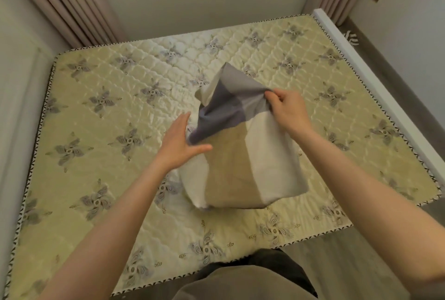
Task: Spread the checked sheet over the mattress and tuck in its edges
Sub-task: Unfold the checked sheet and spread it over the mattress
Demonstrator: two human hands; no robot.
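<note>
The checked sheet [243,152], folded into a thick bundle with white, tan and grey-purple squares, lies near the middle of the bare quilted mattress [108,111]. My right hand [289,109] pinches a grey fold at the bundle's upper right and lifts it off the stack. My left hand [179,145] rests against the bundle's left side with fingers straight and the thumb lying across the tan square. The mattress is pale yellow with grey flower prints and a black-and-white zigzag border.
Walls hem the bed in on the left and far sides, with pleated curtains [72,3] in both far corners under a window. A white bed frame rail [375,87] runs along the right edge, with grey floor [361,263] beyond it and at the foot where I stand.
</note>
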